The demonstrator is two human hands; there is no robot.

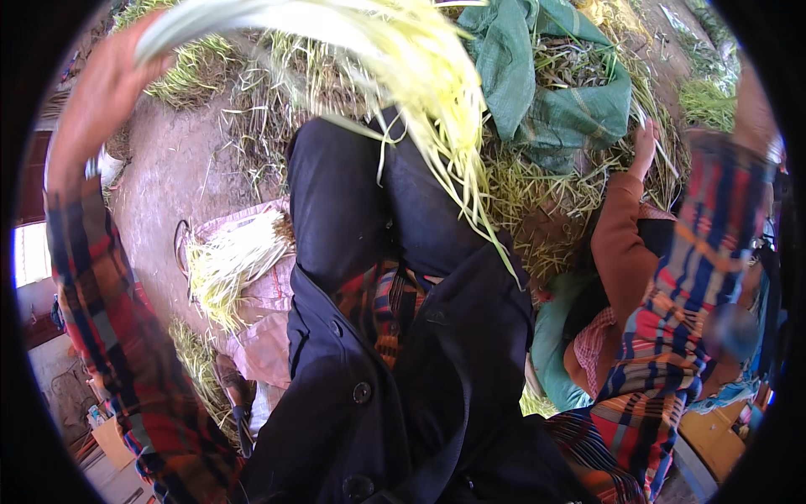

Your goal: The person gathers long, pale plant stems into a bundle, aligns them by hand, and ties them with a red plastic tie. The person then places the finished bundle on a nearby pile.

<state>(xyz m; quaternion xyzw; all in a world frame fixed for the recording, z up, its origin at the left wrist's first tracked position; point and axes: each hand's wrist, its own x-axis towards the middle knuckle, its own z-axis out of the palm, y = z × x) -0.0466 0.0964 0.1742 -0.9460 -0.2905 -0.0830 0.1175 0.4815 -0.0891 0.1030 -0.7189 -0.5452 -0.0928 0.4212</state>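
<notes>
My left hand (pixel 105 97) is raised at the upper left, closed round the white ends of a bunch of yellow chives (pixel 428 71). The long leaves arc across the top of the view and droop toward my right knee, blurred by motion. At the upper right edge my right hand (pixel 754 113) is lifted as well, smeared and partly cut off, so its fingers do not show clearly. Beside my left leg, a neat pile of pale chives (pixel 239 256) lies on a pink sack (pixel 264 336).
A co-worker's hand (pixel 645 149) and brown sleeve (pixel 621 231) are close on my right. Ahead stands a green woven sack (pixel 575 118) with leaves in it. Loose chives and dry stalks (pixel 260 118) cover much of the earthen floor (pixel 172 168).
</notes>
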